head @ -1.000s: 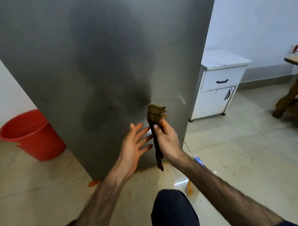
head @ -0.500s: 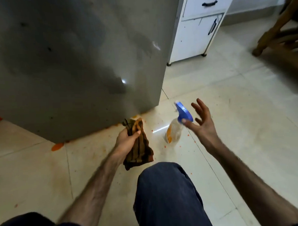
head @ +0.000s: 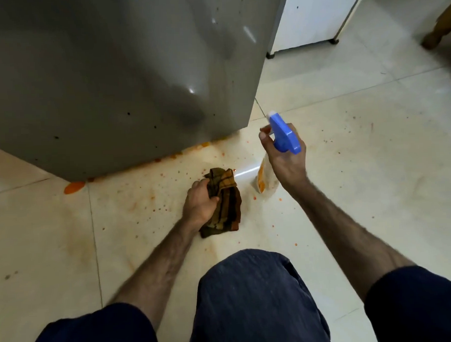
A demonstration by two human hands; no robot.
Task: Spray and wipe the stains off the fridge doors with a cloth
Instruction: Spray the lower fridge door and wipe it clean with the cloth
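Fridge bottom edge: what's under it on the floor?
Orange blobs and splatter line the tiled floor along the fridge base, with one larger orange patch at its near corner. Whether the mess runs further underneath is hidden by the fridge itself.

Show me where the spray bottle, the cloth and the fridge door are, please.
spray bottle (head: pixel 285 137), head view, on its blue trigger head.
cloth (head: pixel 229 196), head view, on the striped folds.
fridge door (head: pixel 98 73), head view, on the bare grey panel.
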